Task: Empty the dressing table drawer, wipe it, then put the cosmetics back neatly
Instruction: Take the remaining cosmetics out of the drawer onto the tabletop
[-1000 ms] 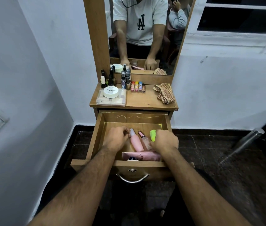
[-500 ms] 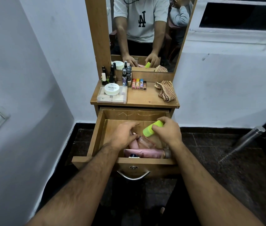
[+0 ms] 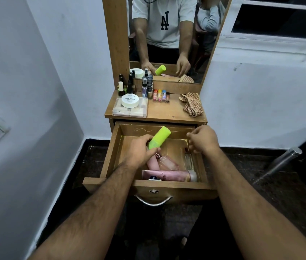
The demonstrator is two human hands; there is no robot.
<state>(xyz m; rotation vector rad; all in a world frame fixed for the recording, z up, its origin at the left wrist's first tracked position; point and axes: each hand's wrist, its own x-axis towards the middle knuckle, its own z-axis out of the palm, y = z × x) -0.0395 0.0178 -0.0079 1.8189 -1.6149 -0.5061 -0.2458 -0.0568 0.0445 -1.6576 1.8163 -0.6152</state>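
One green bottle point(image 3: 159, 137) is gripped by left hand point(image 3: 141, 152), axis tilted up-right over drawer point(image 3: 110, 156); right hand point(image 3: 202, 139) is empty, loosely curled, just right.

drawer point(image 3: 110, 158): matt wood | handle point(image 3: 153, 202): shiny metal | cloth point(image 3: 192, 106): checked woven fabric | green bottle point(image 3: 159, 137): smooth plastic

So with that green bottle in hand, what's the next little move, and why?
Probably lift the lime-green plastic bottle in the left hand up onto the wooden tabletop, since other cosmetics already stand there and the open wooden drawer still holds pink bottles that must come out before wiping.
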